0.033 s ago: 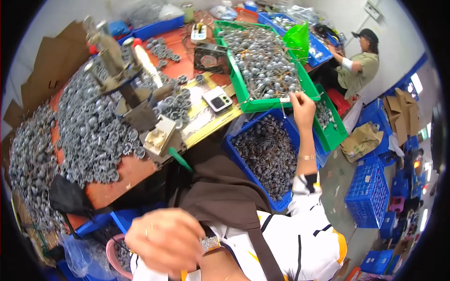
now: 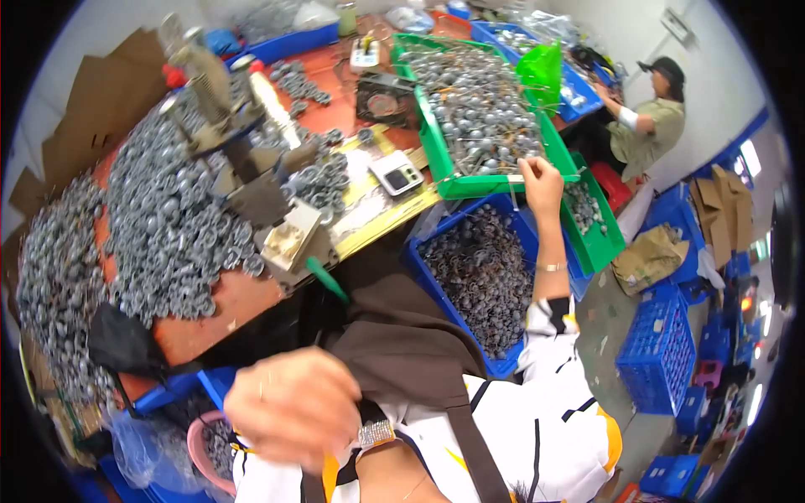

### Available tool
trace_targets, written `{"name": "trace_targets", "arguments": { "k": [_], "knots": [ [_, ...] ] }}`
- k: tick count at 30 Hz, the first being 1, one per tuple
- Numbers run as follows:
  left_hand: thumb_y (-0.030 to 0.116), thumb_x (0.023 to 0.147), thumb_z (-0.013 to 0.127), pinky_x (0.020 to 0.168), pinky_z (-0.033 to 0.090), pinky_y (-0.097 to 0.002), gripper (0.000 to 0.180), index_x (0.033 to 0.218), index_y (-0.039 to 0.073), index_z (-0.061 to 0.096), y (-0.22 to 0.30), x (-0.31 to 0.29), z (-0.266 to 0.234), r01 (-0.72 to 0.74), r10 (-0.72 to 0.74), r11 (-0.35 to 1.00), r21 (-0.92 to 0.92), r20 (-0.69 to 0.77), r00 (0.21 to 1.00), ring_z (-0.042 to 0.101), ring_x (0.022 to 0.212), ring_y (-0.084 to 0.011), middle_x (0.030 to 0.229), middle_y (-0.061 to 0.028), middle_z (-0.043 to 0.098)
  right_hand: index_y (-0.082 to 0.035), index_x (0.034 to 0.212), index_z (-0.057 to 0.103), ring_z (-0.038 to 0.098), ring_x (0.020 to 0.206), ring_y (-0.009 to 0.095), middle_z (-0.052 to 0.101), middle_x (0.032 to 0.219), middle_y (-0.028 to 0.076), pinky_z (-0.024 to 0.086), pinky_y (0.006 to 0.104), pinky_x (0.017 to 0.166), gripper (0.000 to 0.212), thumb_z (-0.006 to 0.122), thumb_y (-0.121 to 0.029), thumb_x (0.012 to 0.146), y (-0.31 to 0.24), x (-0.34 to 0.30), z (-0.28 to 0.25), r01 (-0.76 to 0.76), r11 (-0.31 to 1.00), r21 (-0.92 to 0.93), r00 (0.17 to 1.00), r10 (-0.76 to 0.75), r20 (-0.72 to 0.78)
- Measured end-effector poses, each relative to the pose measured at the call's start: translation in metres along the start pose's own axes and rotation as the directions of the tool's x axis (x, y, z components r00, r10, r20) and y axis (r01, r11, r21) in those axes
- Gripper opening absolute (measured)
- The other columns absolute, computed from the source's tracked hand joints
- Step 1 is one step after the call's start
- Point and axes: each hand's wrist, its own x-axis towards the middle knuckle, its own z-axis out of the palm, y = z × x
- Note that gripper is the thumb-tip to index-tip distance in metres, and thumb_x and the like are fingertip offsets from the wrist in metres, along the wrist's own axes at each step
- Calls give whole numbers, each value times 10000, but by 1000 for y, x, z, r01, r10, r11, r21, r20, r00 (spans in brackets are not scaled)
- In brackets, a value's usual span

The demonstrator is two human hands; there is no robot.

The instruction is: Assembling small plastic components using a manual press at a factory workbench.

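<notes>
At the near edge of a green tray (image 2: 430, 138) is my right hand (image 2: 545, 189), thumb and forefinger pressed together. What they pinch, if anything, is too small to make out. Grey ball-like parts with thin wires or stalks (image 2: 486, 117) fill this tray. Low on the left, in front of my body, hovers my left hand (image 2: 289, 411), its fingers bent and smeared by motion; whether it holds anything does not show. Below the tray stands a blue bin (image 2: 501, 366) of small dark grey parts (image 2: 482, 285).
A bench press (image 2: 210, 105) stands on the orange table (image 2: 201, 335) beside a heap of grey cup-shaped parts (image 2: 168, 218). A white device (image 2: 397, 175) lies nearby. Another green tray (image 2: 602, 243) and a blue crate (image 2: 658, 348) stand right. A co-worker (image 2: 658, 117) sits far right.
My left hand sits slightly higher than before and is still blurred. The right hand keeps its pinch at the tray's near edge. The whole view has shifted a little.
</notes>
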Motion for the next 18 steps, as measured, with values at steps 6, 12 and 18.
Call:
{"name": "trace_targets", "arguments": {
  "k": [6, 12, 18],
  "knots": [
    [21, 822, 644, 708, 483, -286, 122, 936, -19, 660, -10, -76, -77, 769, -117, 297, 566, -778, 618, 633, 770, -206, 856, -98, 663, -42, 1061, 561, 639, 664, 125, 677, 755, 75, 486, 259, 583, 219, 637, -133, 877, 38, 69, 69, -116, 981, 158, 967, 75, 242],
    [41, 825, 662, 767, 493, -325, 194, 1014, -3, 652, -38, -98, -155, 604, -50, -239, 761, -630, 775, 633, 878, -266, 952, -134, 665, -29, 1119, 632, 550, 684, 81, 643, 892, 59, 447, 215, 572, 198, 550, -67, 942, -22, 121, 39, -46, 640, 767, 999, 52, 17],
    [120, 678, 705, 733, 437, -411, 207, 851, 26, 641, -95, -85, -175, 439, -196, -543, 716, -616, 763, 581, 875, -289, 856, -107, 625, 43, 1172, 593, 643, 885, 184, 661, 1028, 121, 534, 273, 789, 254, 551, -48, 939, -96, 99, -11, 38, 237, 971, 985, -174, 4]
  ]
}}
